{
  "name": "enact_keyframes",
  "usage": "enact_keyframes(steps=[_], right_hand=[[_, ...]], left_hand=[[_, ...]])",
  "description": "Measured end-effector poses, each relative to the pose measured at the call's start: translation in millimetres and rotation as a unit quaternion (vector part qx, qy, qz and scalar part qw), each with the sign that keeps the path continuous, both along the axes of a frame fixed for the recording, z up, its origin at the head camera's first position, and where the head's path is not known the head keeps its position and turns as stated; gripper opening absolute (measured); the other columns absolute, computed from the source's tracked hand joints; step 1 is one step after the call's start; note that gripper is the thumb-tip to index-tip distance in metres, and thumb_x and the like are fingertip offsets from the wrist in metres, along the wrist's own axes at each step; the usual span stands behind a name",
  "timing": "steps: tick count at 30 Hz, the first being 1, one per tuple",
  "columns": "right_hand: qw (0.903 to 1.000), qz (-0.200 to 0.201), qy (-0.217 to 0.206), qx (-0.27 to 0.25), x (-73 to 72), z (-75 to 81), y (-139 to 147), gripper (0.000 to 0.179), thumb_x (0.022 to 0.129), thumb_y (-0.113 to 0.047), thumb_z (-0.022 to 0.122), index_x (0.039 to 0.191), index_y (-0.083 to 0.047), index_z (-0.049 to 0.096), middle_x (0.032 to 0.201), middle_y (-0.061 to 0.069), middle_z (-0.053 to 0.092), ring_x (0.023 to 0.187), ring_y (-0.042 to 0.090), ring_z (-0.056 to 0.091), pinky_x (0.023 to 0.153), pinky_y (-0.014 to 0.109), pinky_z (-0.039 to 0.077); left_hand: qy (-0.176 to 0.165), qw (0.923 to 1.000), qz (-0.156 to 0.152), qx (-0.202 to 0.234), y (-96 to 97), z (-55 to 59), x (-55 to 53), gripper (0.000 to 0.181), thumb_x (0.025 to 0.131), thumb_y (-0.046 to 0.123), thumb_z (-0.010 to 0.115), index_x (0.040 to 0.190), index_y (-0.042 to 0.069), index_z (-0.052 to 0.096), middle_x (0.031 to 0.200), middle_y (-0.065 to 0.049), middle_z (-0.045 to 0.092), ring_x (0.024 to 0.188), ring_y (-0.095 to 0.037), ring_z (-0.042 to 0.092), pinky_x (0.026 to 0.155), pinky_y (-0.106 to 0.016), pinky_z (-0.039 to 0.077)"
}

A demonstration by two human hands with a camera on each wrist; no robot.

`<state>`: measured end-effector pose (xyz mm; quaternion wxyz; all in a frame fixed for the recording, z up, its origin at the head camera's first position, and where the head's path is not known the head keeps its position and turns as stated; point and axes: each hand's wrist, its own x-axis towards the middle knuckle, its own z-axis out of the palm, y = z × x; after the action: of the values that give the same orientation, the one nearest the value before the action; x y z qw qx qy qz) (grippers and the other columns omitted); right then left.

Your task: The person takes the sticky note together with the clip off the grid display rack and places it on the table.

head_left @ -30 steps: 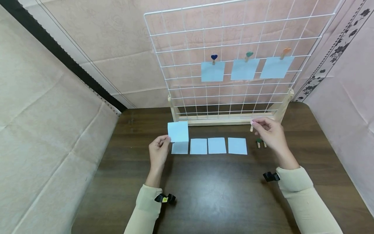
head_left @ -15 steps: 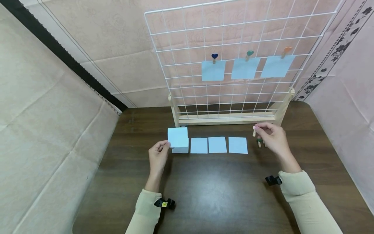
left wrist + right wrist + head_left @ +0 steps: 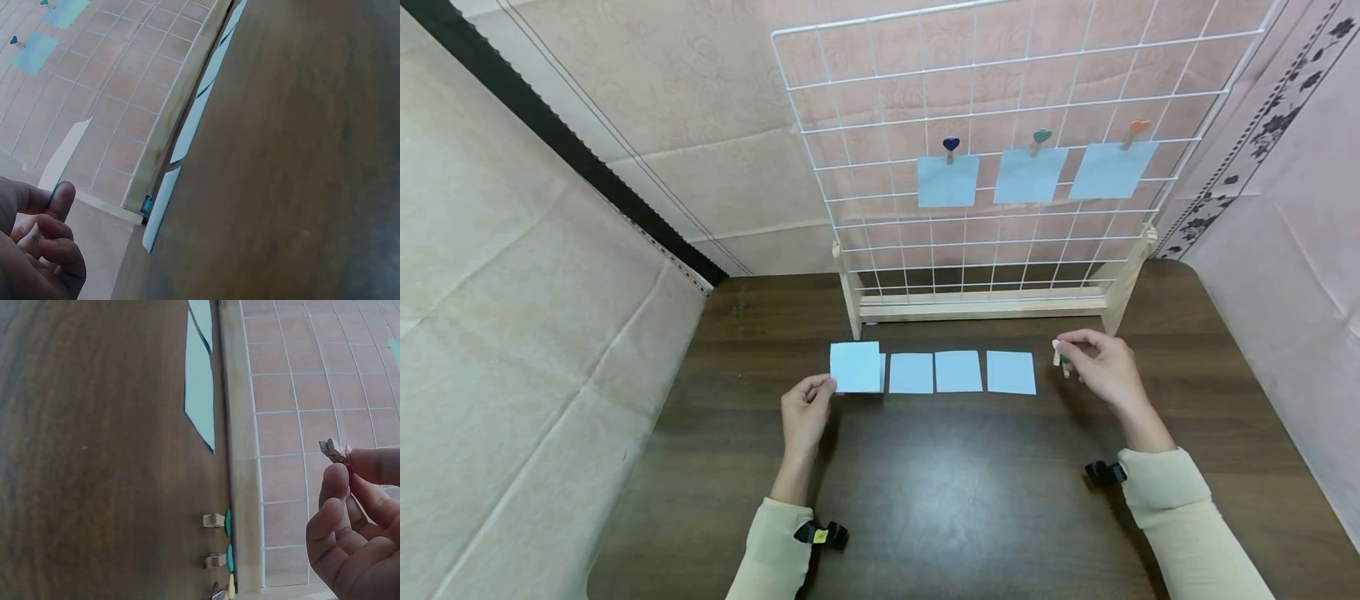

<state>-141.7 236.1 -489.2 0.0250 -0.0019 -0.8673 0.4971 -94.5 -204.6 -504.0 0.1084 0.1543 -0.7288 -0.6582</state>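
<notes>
My left hand (image 3: 806,412) pinches a light blue paper square (image 3: 854,367) by its lower right corner, between thumb and index finger. In the left wrist view that square (image 3: 65,153) is seen nearly edge-on, raised above the table. It overlaps the leftmost of several blue squares lying in a row, beside another square (image 3: 911,372). Between thumb and forefinger of my right hand (image 3: 1103,371) is a small wooden clothespin (image 3: 331,450) with a pinkish top. Below it on the table lie more mini clothespins (image 3: 214,520) with coloured tops, partly hidden by the hand in the head view.
A white wire grid (image 3: 992,244) stands on a pale wooden base (image 3: 985,310) behind the row. Three blue squares hang on it, the left one (image 3: 947,183) under a dark blue heart clothespin (image 3: 951,144), the others under green and orange ones. Cloth walls (image 3: 550,333) flank the table.
My left hand has come down toward me with its blue square, which now covers most of the leftmost square. The right hand has lowered slightly, bringing its clothespin over those on the table.
</notes>
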Motion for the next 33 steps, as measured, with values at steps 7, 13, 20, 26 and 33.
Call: enact_keyframes(steps=[7, 13, 20, 26, 33], right_hand=[[0.9999, 0.003, -0.011, -0.012, 1.0, -8.2, 1, 0.039, 0.106, -0.03, 0.066, 0.12, 0.005, 0.072, 0.094, 0.019, 0.074, 0.071, 0.014, 0.069, 0.056, 0.025, 0.05], [0.9997, 0.003, -0.021, -0.012, 3.2, -14.3, 3, 0.036, 0.106, -0.028, 0.067, 0.118, 0.006, 0.073, 0.092, 0.019, 0.073, 0.072, 0.02, 0.068, 0.056, 0.027, 0.051], [0.999, 0.0, -0.044, -0.007, 4.7, -21.6, 7, 0.037, 0.106, -0.03, 0.066, 0.118, 0.004, 0.072, 0.089, 0.015, 0.072, 0.076, 0.028, 0.067, 0.057, 0.03, 0.053], [0.9986, -0.002, -0.053, 0.002, 6.9, -25.6, 10, 0.039, 0.107, -0.031, 0.065, 0.12, 0.005, 0.071, 0.092, 0.016, 0.072, 0.078, 0.027, 0.068, 0.058, 0.03, 0.055], [0.998, 0.001, -0.063, 0.001, 8.9, -27.6, 13, 0.038, 0.107, -0.029, 0.065, 0.121, 0.006, 0.071, 0.092, 0.015, 0.072, 0.075, 0.025, 0.066, 0.057, 0.031, 0.054]], left_hand=[[-0.002, 0.9998, 0.005, -0.022, -8.8, -18.2, 3.6, 0.017, 0.099, 0.005, 0.071, 0.106, -0.008, 0.077, 0.082, -0.017, 0.076, 0.045, -0.004, 0.04, 0.045, -0.019, 0.034], [-0.012, 0.9992, 0.0, -0.037, -12.0, -25.6, 9.8, 0.016, 0.098, 0.006, 0.071, 0.105, -0.007, 0.077, 0.083, -0.025, 0.074, 0.044, -0.005, 0.039, 0.043, -0.019, 0.032], [-0.036, 0.9985, -0.017, -0.036, -15.0, -33.2, 14.3, 0.017, 0.099, 0.008, 0.07, 0.107, -0.006, 0.077, 0.085, -0.023, 0.076, 0.044, -0.004, 0.039, 0.042, -0.019, 0.031], [-0.059, 0.9978, -0.026, -0.018, -17.4, -34.6, 18.0, 0.019, 0.1, 0.006, 0.07, 0.11, -0.008, 0.076, 0.083, -0.025, 0.075, 0.041, -0.001, 0.035, 0.041, -0.018, 0.028], [-0.076, 0.9956, -0.046, -0.029, -23.1, -40.6, 21.5, 0.018, 0.099, 0.006, 0.069, 0.109, -0.007, 0.077, 0.078, -0.016, 0.076, 0.04, -0.003, 0.033, 0.041, -0.019, 0.028]])
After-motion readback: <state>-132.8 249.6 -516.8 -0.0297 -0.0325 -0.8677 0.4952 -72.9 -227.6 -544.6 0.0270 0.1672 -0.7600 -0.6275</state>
